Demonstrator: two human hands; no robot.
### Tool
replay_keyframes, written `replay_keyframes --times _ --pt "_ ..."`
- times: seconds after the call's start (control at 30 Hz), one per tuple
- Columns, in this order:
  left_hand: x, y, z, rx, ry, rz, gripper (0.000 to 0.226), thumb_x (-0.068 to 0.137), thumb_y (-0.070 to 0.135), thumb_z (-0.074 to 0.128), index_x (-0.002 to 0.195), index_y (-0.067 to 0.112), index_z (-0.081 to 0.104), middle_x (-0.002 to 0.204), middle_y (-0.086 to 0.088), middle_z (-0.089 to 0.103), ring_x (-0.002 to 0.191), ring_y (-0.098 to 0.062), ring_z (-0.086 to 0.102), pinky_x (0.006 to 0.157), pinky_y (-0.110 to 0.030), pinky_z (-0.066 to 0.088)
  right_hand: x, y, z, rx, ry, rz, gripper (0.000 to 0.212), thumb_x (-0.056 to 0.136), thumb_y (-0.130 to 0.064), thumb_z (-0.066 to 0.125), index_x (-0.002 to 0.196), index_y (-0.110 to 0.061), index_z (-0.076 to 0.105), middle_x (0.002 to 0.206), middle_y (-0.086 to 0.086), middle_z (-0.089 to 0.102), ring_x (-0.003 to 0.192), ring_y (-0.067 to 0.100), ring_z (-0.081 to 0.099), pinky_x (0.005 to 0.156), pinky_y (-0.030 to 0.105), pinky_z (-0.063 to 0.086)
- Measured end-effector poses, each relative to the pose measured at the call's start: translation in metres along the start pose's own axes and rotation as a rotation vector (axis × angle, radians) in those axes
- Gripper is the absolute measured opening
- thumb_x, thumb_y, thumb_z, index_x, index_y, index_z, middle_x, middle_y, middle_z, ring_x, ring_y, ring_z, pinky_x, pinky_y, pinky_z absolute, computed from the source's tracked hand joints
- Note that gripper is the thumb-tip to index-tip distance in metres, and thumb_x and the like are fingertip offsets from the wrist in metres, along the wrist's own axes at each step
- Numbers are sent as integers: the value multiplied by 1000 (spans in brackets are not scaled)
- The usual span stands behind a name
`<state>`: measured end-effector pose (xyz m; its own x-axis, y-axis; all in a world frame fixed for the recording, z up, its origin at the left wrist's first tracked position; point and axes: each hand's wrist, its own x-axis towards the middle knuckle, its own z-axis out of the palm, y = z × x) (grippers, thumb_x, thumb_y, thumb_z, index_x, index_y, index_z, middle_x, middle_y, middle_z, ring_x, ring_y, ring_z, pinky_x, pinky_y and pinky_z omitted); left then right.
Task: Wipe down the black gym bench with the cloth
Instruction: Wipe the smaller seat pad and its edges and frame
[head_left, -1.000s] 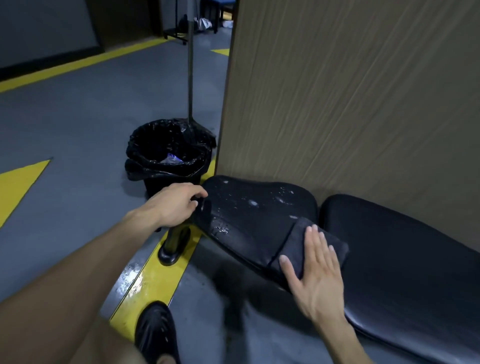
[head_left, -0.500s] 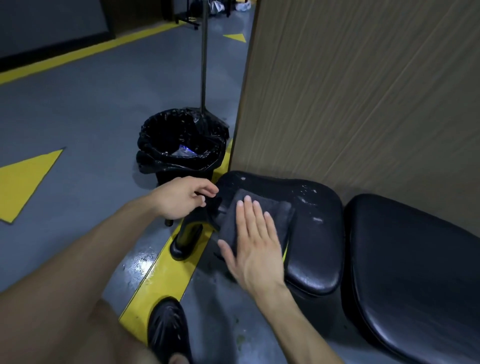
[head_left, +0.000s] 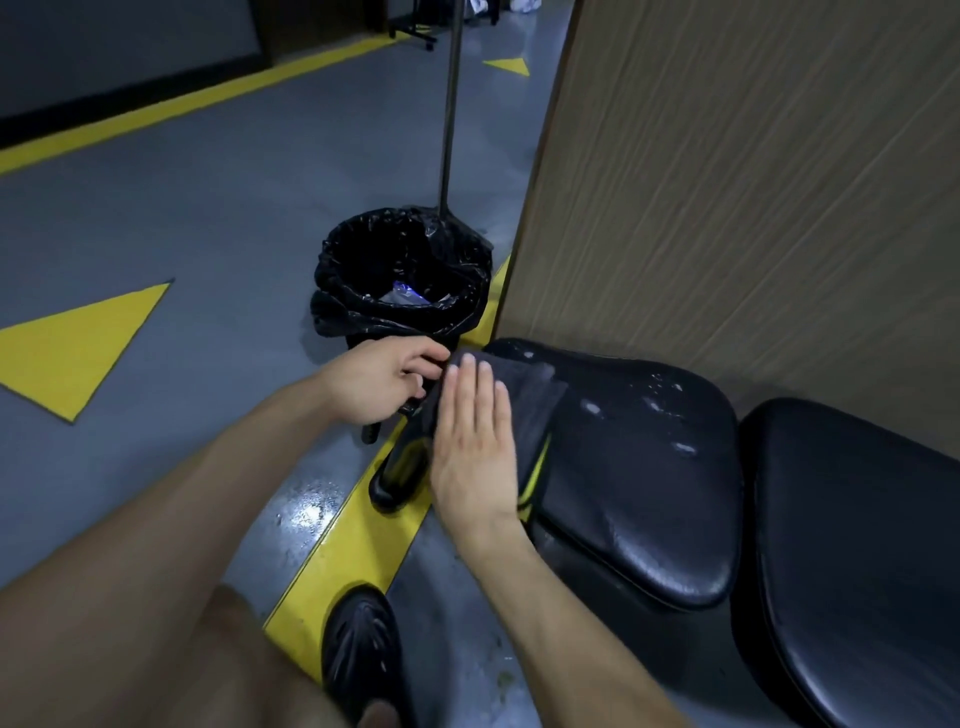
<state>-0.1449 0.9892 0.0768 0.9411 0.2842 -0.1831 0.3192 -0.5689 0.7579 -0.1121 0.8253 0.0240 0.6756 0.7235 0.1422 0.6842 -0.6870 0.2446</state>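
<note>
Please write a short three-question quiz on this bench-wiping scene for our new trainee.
1. True or false: the right hand lies flat on the cloth with straight fingers.
2. What stands on the floor just beyond the seat pad? A) a lined bin B) a ladder C) a water bucket with a mop head
3. Fill in: wet droplets show on the seat pad on the side towards the ______ panel.

Key: 1 true; 2 A; 3 wooden.
</note>
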Motion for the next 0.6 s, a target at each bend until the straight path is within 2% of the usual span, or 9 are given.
replay_keyframes --times 0.1,0.2,0.27,0.43,0.5,0.6 --pt "-3 1 -3 -12 51 -38 47 102 0 43 144 19 50 136 -4 64 102 -13 71 81 -22 49 18 -1 -3 -25 -46 -102 69 108 -32 19 154 7 -16 165 26 -15 154 41 -12 125 51 -1" --pt "-7 7 -1 -26 25 -39 47 103 2 42 146 21 48 138 -3 61 103 -11 70 91 -28 53 -8 24 1 71 -8 -130 77 107 -44 30 158 -3 -10 168 16 -13 156 32 -9 126 47 0" --pt "-7 11 0 -17 -8 -14 49 103 2 41 146 24 47 140 -1 60 105 -11 70 97 -34 54 -48 46 9 115 37 -97 77 106 -42 39 160 -5 -1 169 13 -5 157 28 -2 127 46 7" --pt "-2 17 0 -11 4 16 51 102 1 41 144 28 50 139 7 61 106 -7 69 96 -35 54 -133 93 15 127 66 73 72 99 -39 47 159 -8 23 168 9 17 155 26 18 123 46 21" --pt "0 22 2 -3 9 38 50 101 1 42 141 31 52 136 11 62 107 -3 69 100 -40 54 -134 98 12 162 74 137 72 99 -41 47 158 -8 25 167 10 21 154 26 21 122 48 24" --pt "0 34 8 -8 7 63 48 101 1 42 134 31 59 132 16 63 111 0 66 100 -38 53 -98 102 5 216 46 182 71 102 -48 34 159 -8 22 167 11 20 155 27 20 124 47 19"
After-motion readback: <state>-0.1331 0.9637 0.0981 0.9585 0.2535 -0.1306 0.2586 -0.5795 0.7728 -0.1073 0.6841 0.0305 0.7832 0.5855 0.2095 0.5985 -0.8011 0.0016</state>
